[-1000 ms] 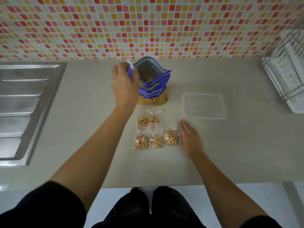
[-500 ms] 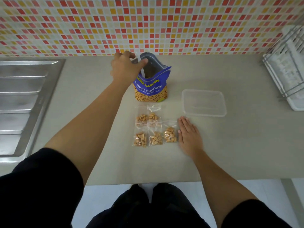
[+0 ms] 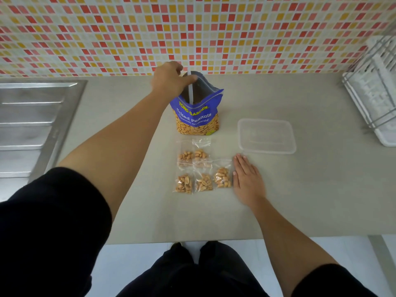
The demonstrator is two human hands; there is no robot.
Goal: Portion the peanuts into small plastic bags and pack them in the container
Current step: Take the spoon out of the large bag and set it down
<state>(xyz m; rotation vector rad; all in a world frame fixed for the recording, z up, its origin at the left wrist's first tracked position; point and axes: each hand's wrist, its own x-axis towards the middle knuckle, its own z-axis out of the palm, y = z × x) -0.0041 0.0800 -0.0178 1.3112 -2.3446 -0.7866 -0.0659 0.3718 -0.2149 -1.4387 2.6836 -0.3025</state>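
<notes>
A blue peanut bag (image 3: 196, 116) stands open at the back of the counter. My left hand (image 3: 169, 81) is at its mouth, pinching the handle of a white spoon (image 3: 190, 91) that reaches down inside. Several small plastic bags of peanuts (image 3: 202, 170) lie in two rows in front of the blue bag. My right hand (image 3: 246, 181) rests flat on the counter just right of them, fingers together, holding nothing. A clear plastic container (image 3: 266, 136) with its lid on sits beyond my right hand.
A steel sink drainboard (image 3: 32, 125) takes up the left side. A white wire dish rack (image 3: 372, 91) stands at the far right. A tiled wall (image 3: 192, 28) closes the back, and the grey counter (image 3: 310, 200) ends at a front edge near my legs.
My left hand moved from the bag's left side up to its mouth and lowered the white spoon into it. My right hand stayed flat on the counter.
</notes>
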